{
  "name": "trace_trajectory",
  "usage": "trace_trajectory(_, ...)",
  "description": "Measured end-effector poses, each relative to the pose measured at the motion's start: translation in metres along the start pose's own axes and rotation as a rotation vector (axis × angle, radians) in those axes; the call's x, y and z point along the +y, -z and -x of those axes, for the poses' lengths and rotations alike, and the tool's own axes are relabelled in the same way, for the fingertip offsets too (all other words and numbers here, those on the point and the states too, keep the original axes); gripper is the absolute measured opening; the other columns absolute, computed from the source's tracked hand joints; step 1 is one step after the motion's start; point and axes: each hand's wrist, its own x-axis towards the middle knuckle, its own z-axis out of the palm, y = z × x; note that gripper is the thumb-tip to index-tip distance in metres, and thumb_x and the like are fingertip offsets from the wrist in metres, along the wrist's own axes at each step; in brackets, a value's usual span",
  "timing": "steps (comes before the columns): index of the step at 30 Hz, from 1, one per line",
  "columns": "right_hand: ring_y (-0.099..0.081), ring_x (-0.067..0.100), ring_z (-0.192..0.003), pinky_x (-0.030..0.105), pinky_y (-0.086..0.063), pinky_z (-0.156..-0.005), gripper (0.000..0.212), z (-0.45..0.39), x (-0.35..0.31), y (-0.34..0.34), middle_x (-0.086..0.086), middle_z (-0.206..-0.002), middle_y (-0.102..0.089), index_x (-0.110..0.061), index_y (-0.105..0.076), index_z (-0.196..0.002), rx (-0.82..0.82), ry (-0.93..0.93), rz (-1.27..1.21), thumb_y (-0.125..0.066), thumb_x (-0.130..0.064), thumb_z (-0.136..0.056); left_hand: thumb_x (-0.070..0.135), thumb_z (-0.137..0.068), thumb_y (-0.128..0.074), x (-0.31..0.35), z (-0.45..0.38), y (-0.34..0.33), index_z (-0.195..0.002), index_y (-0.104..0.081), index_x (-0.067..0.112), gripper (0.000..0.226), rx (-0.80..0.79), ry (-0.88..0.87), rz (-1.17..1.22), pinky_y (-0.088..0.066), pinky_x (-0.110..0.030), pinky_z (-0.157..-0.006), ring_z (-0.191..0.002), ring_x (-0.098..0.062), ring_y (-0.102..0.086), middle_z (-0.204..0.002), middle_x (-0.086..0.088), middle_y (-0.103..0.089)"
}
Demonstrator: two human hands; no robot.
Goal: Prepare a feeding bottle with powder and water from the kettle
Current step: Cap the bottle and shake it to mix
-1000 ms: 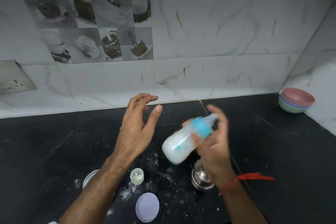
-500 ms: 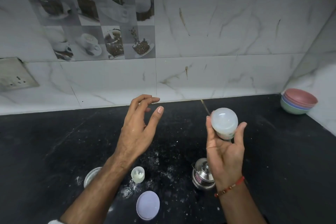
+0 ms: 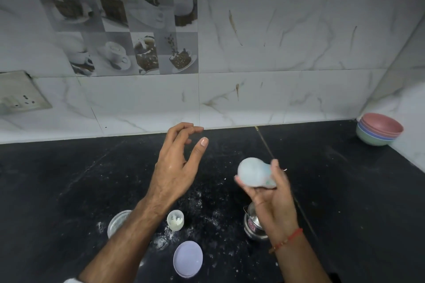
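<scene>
My right hand (image 3: 271,200) grips a feeding bottle (image 3: 254,173) full of milky white liquid, held above the black counter (image 3: 69,190) with its base tipped toward me; the bottle is motion-blurred. My left hand (image 3: 177,167) hovers to the left of it, fingers loosely spread, holding nothing. Below my right wrist sits a small steel kettle-like vessel (image 3: 253,225), partly hidden. A small white cap (image 3: 175,220) with powder in it stands on the counter, with spilled powder around it.
A lilac round lid (image 3: 188,258) lies near the front edge. A steel lid or dish (image 3: 116,223) shows beside my left forearm. Stacked coloured bowls (image 3: 378,130) sit in the back right corner. A socket plate (image 3: 20,94) is on the tiled wall.
My right hand has swung the bottle from a tilted teat-up pose to base-toward-me, then lower and leftward. The left hand has stayed raised in place.
</scene>
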Motion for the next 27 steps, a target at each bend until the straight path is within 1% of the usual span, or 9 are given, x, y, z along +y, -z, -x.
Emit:
trace_trajectory(2,-0.067,0.039,-0.115,0.05,-0.066,-0.066,0.034,-0.006,-0.006,0.002,0.023,-0.142,-0.063,-0.004,-0.077,-0.111,0.052,-0.14,-0.235,-0.06,-0.033,-0.106,0.065,-0.099,-0.052,-0.001,0.001,0.0,-0.133,-0.062,0.041,0.043,-0.003,0.001,-0.009,-0.06,-0.03,-0.081,-0.114,-0.003,-0.063,-0.141,0.026,-0.045)
trace_trajectory(5,-0.067,0.039,-0.113,0.048,-0.066,-0.065,0.038,-0.008,-0.009,0.004,0.025,-0.141,-0.063,-0.001,-0.069,-0.116,0.078,-0.093,-0.292,-0.061,-0.036,-0.104,0.068,-0.096,-0.048,-0.002,0.001,-0.001,-0.131,-0.062,0.042,0.046,-0.004,0.002,-0.001,-0.059,-0.027,-0.081,-0.114,-0.003,-0.064,-0.14,0.028,-0.044)
trace_trajectory(10,-0.074,0.021,-0.098,0.037,-0.065,-0.068,0.08,-0.015,-0.006,0.011,-0.002,-0.124,-0.06,-0.057,-0.035,-0.143,-0.089,0.285,0.419,-0.085,-0.03,-0.087,0.062,-0.101,-0.053,-0.003,0.001,-0.004,-0.134,-0.064,0.036,0.044,-0.012,0.003,0.002,-0.056,-0.023,-0.08,-0.114,-0.004,-0.064,-0.141,0.025,-0.045)
trace_trajectory(12,-0.069,0.012,-0.098,0.022,-0.059,-0.077,0.086,-0.021,-0.004,0.003,-0.012,-0.121,-0.057,-0.063,-0.031,-0.138,-0.165,0.167,0.519,-0.089,-0.033,-0.081,0.061,-0.099,-0.052,-0.002,0.001,-0.005,-0.134,-0.064,0.037,0.044,-0.017,0.003,-0.001,-0.055,-0.022,-0.079,-0.114,-0.003,-0.064,-0.141,0.025,-0.045)
trace_trajectory(14,-0.069,0.009,-0.099,0.028,-0.061,-0.08,0.081,-0.016,0.0,0.004,-0.011,-0.122,-0.058,-0.06,-0.036,-0.134,-0.108,0.221,0.599,-0.089,-0.029,-0.082,0.061,-0.1,-0.052,-0.001,0.001,-0.005,-0.133,-0.064,0.038,0.043,-0.025,-0.002,0.004,-0.053,-0.02,-0.078,-0.114,-0.003,-0.064,-0.141,0.027,-0.045)
trace_trajectory(17,-0.071,0.031,-0.109,0.055,-0.065,-0.07,0.062,-0.01,0.001,0.013,0.011,-0.127,-0.064,-0.035,-0.048,-0.143,-0.001,0.054,0.158,-0.079,-0.023,-0.091,0.062,-0.101,-0.053,0.0,0.002,-0.004,-0.132,-0.063,0.041,0.038,-0.027,0.0,0.02,-0.052,-0.019,-0.078,-0.115,-0.001,-0.063,-0.14,0.03,-0.044)
trace_trajectory(22,-0.069,0.038,-0.115,0.044,-0.066,-0.061,0.046,-0.007,-0.011,0.003,0.023,-0.129,-0.071,-0.011,-0.063,-0.14,0.054,-0.16,-0.256,-0.066,-0.033,-0.099,0.063,-0.097,-0.052,0.0,0.004,-0.005,-0.132,-0.063,0.041,0.043,-0.037,0.011,0.007,-0.049,-0.013,-0.076,-0.115,-0.002,-0.062,-0.138,0.032,-0.043)
trace_trajectory(24,-0.073,0.038,-0.109,0.048,-0.066,-0.063,0.048,-0.006,-0.008,0.003,0.021,-0.124,-0.072,-0.012,-0.056,-0.143,0.027,-0.099,-0.089,-0.067,-0.033,-0.1,0.063,-0.097,-0.053,0.0,0.004,-0.005,-0.132,-0.064,0.041,0.043,-0.037,0.013,0.009,-0.048,-0.012,-0.075,-0.115,-0.002,-0.062,-0.138,0.034,-0.042)
trace_trajectory(27,-0.072,0.028,-0.105,0.045,-0.066,-0.072,0.072,-0.007,-0.005,0.009,0.002,-0.122,-0.062,-0.052,-0.039,-0.139,-0.137,0.247,0.567,-0.084,-0.029,-0.088,0.064,-0.096,-0.052,0.001,0.003,-0.005,-0.133,-0.064,0.038,0.047,-0.036,0.014,0.013,-0.047,-0.014,-0.077,-0.115,-0.002,-0.063,-0.139,0.031,-0.043)
